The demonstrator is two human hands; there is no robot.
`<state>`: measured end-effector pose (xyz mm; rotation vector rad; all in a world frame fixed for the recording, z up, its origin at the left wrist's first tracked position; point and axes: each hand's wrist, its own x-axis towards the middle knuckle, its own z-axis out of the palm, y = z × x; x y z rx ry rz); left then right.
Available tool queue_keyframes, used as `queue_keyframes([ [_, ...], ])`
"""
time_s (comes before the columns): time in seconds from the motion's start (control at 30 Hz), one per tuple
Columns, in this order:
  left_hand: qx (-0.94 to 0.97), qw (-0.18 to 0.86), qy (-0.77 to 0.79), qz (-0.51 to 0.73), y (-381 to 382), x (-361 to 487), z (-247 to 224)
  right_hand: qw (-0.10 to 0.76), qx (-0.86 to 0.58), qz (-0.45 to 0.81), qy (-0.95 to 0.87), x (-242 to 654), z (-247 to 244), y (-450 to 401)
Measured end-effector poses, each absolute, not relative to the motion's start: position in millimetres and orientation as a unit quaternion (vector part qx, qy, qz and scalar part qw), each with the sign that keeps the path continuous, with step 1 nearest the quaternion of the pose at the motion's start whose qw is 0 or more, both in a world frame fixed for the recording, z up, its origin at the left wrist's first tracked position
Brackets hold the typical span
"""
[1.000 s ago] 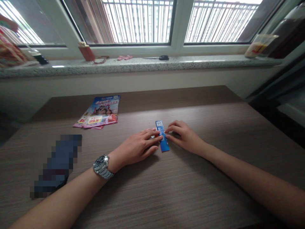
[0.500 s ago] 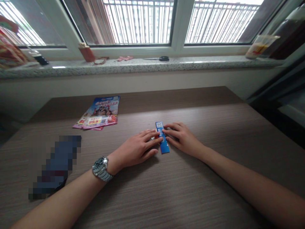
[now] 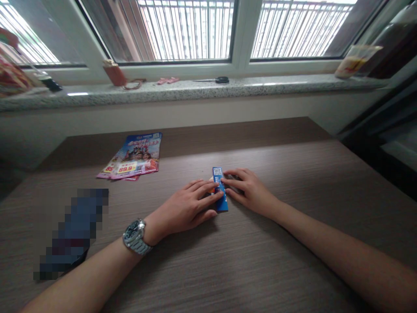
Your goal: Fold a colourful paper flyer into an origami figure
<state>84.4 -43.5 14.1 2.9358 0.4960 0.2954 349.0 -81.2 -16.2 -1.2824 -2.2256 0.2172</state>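
Observation:
A narrow blue folded leaflet (image 3: 222, 203) with a QR code at its far end lies on the table in front of me. Its left part is partly hidden beneath my left hand (image 3: 185, 203), whose outstretched fingers rest on it. I wear a metal watch (image 3: 134, 236) on that wrist. From the other side, my right hand (image 3: 246, 187) lies low on the table, fingers apart, with the fingertips at the leaflet's right edge.
Several colourful flyers (image 3: 136, 156) are stacked at the back left of the brown table (image 3: 260, 148). A blurred-out dark object (image 3: 73, 232) lies beside my left forearm. Scissors (image 3: 221, 80), a reddish container (image 3: 114, 74) and a plastic cup (image 3: 353, 63) stand or lie on the windowsill.
My left fingers have shifted slightly to the right over the leaflet, and its near end has swung a little left. The right hand has hardly moved. The camera view has tilted slightly.

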Motion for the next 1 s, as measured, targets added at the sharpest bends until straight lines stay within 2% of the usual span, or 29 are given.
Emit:
queue_keyframes([
  [0.53, 0.968, 0.043, 0.216, 0.123, -40.5, 82.5, 16.5, 0.319, -0.476, 0.073, -0.816, 350.3, -14.9, -83.1],
  [1.0, 0.964, 0.054, 0.220, 0.137, -37.2, 82.5, 13.0, 0.309, -0.457, 0.061, -0.832, 350.3, -10.9, -83.0],
])
